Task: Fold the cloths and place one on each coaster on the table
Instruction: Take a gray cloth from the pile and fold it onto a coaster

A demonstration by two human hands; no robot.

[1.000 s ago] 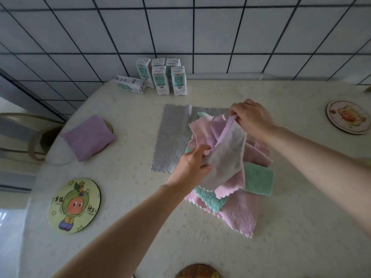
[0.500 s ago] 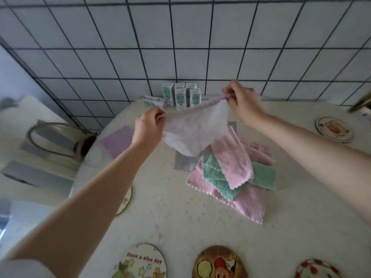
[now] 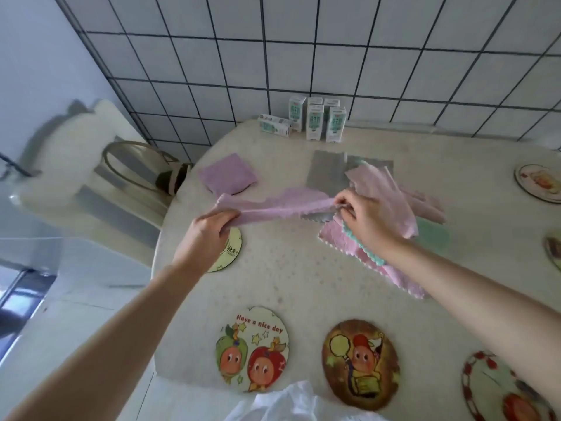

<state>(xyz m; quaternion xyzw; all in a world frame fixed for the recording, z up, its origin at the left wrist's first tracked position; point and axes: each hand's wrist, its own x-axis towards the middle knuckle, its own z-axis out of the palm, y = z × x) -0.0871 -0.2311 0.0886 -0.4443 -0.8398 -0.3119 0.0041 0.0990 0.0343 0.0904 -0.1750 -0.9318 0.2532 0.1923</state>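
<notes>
Lowered since half a second ago, the lilac cloth [image 3: 273, 205] is now stretching as a flat band just above the table [image 3: 303, 284] instead of hanging up in front of the tiled wall [image 3: 334, 56]. The left hand [image 3: 209, 229] is pinching its left end, and the right hand [image 3: 364, 217] is pinching its right end (both are clamped on the fabric, well apart from each other).

Taking the pile of loose cloths [image 3: 394, 208] as landmark: the held cloth is reaching out from the pile's left edge, with the right hand hovering over the pile itself. A folded purple cloth [image 3: 227, 174] is lying well to the left of the pile, on a coaster that barely shows. A yellow coaster [image 3: 229, 250] is sitting partly hidden under the left hand. Nearer the person than the pile, the fruit-faces coaster [image 3: 252, 347] and the brown coaster [image 3: 361, 363] are lying bare side by side. Beyond the pile, milk cartons [image 3: 315, 120] are standing against the wall.
</notes>
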